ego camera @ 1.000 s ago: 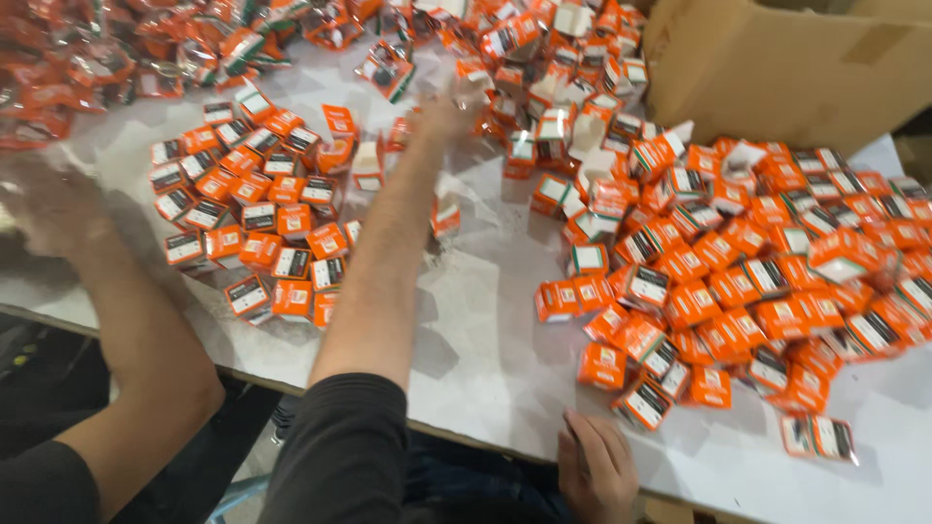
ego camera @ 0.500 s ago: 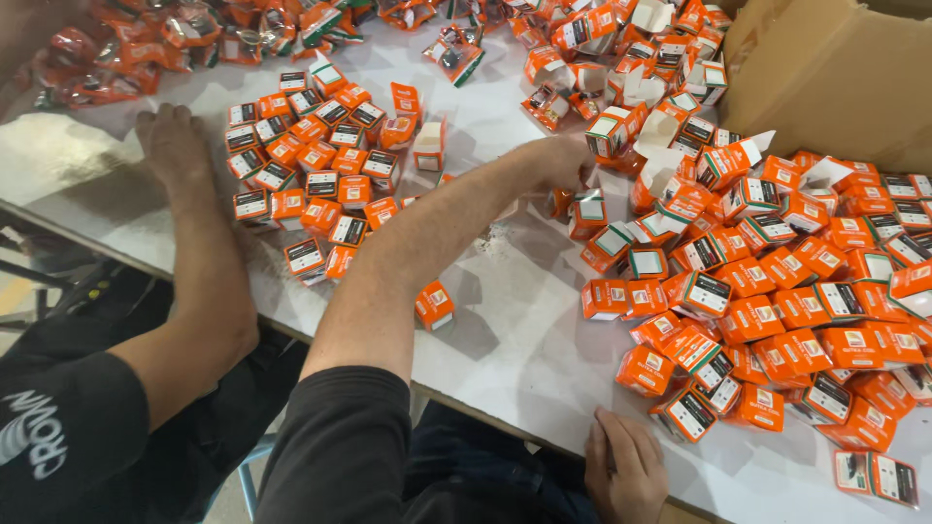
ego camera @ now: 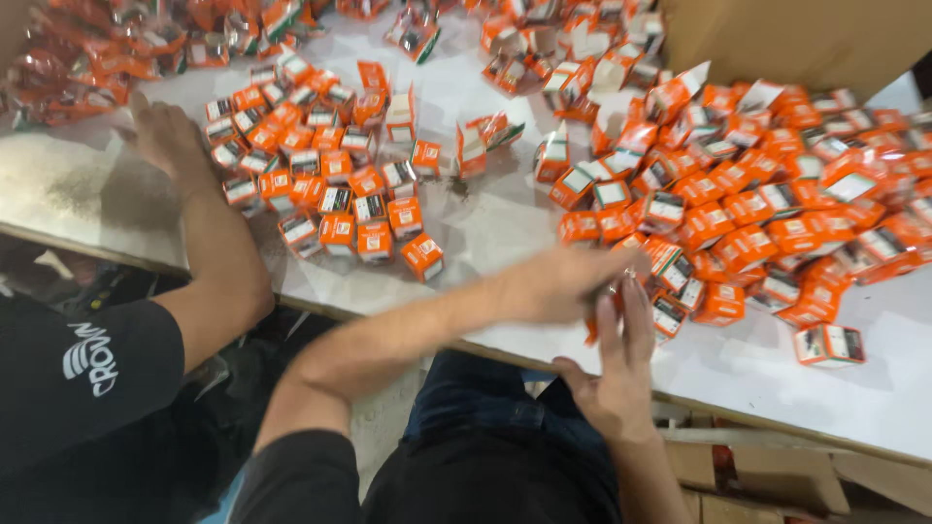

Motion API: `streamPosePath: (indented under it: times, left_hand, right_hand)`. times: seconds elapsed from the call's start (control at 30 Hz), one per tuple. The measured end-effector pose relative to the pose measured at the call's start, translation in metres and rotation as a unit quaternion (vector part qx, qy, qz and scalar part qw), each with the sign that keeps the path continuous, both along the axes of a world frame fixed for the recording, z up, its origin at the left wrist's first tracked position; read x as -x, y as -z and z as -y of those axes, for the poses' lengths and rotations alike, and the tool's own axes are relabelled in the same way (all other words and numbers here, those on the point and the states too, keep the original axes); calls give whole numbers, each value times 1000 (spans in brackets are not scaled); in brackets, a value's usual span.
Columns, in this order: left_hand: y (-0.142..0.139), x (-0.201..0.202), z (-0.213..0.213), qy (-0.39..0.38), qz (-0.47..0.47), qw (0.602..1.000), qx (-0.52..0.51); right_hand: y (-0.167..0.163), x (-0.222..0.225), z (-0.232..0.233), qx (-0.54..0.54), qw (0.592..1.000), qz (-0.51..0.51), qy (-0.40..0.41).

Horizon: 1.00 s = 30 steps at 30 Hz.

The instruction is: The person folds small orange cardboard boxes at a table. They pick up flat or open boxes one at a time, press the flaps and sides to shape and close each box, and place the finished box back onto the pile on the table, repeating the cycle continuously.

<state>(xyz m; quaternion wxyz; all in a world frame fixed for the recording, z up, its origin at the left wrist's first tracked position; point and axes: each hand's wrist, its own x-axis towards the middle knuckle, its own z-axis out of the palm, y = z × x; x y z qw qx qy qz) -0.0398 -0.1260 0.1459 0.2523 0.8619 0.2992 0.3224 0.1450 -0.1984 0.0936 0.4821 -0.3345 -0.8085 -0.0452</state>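
Small orange and white boxes (ego camera: 738, 209) lie in a broad heap on the white table (ego camera: 505, 228). My left hand (ego camera: 568, 281) is at the table's front edge, motion-blurred, with its fingers curled over a small orange box (ego camera: 589, 335) that is mostly hidden under it. Coming up from below the edge, my right hand (ego camera: 614, 374) has its fingers straight and apart, their tips touching my left hand and that box. One orange box (ego camera: 423, 255) stands alone to the left of my left forearm.
A co-worker in a black T-shirt (ego camera: 78, 378) at the left rests a hand (ego camera: 170, 136) beside a tidy block of orange boxes (ego camera: 320, 180). A brown cardboard carton (ego camera: 806, 39) stands at the back right. Orange plastic packets (ego camera: 68, 68) pile up at the back left.
My left hand has drawn back from the heap to the table's front edge. My right hand has risen from below the edge to meet it. The co-worker's hand stays by the block.
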Motion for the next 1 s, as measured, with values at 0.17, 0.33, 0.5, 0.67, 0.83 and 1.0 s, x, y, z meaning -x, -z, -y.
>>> streamPosePath:
  times: [0.17, 0.33, 0.5, 0.67, 0.83, 1.0]
  left_hand:
    - [21, -14, 40, 120, 299, 936, 139]
    - [34, -19, 59, 168, 376, 836, 362]
    - [27, 3, 20, -167, 110, 979, 30]
    - [17, 47, -85, -310, 43, 911, -268]
    - [28, 40, -163, -360, -98, 911, -177]
    - [40, 32, -206, -361, -191, 913, 0]
  right_hand:
    - [-4, 3, -14, 54, 993, -81, -62]
    - [10, -14, 10, 250, 919, -272, -138]
    - [37, -21, -6, 289, 919, -267, -34]
    - [68, -23, -26, 356, 877, -315, -73]
    - [70, -22, -25, 283, 922, -263, -6]
    - [50, -13, -23, 282, 917, -282, -20]
